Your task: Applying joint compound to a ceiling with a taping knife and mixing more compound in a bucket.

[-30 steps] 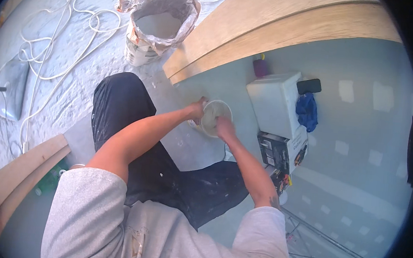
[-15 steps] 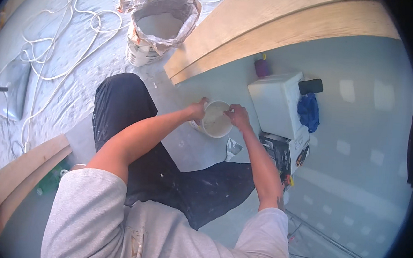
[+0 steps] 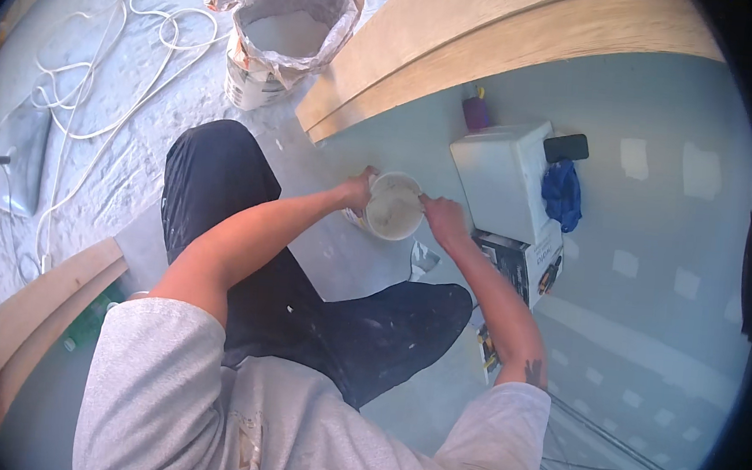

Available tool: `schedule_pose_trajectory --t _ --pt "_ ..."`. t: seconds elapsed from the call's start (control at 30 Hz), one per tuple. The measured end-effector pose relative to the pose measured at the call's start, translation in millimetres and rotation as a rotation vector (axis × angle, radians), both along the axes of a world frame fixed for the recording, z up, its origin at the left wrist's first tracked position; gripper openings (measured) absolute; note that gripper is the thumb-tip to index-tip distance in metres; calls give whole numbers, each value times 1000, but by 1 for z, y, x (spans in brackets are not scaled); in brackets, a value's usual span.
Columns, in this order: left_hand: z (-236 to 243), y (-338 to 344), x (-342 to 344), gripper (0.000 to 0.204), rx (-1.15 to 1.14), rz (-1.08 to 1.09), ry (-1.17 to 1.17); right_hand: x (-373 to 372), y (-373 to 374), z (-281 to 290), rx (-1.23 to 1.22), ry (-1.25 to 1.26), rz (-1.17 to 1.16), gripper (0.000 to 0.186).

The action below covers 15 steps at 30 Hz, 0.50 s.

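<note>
A small white bucket [image 3: 392,226] with pale, creamy plaster-like mix [image 3: 391,205] in it stands between my hands. My left hand [image 3: 359,191] is closed on the bucket's left side, near its rim. My right hand [image 3: 444,216] is at the right side of the rim, fingers pressed together; whatever they hold is too small to make out. Beside the bucket, close to my right forearm, a wide-bladed scraper [image 3: 424,261] lies on the floor. Farther off, an open paper sack [image 3: 290,29] holds pale powder.
Wooden boards [image 3: 506,46] stretch across the far right. A white box [image 3: 502,176] stands beyond my right hand, with a dark phone [image 3: 567,147] and a blue cloth [image 3: 561,195] on it. White cable [image 3: 153,89] lies looped on the sheeted floor at left.
My right hand has shifted right, from over the bucket's opening to its right rim, and my right elbow has swung outward. My left hand keeps its hold on the bucket.
</note>
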<state>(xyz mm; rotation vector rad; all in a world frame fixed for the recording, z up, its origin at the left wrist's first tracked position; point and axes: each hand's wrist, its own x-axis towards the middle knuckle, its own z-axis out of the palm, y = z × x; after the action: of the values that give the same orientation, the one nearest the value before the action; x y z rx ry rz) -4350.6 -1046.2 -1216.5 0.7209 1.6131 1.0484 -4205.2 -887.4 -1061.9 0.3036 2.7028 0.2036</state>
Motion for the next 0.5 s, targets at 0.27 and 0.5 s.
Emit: schedule_pose_trajectory --t 0.27,0.5 --pt "40 -7 3 87 -86 5 91 -6 -42 -60 -382 -187 -343 35" --pt "13 -34 -15 90 -1 24 -175 -65 -37 -13 -162 55 -149 28"
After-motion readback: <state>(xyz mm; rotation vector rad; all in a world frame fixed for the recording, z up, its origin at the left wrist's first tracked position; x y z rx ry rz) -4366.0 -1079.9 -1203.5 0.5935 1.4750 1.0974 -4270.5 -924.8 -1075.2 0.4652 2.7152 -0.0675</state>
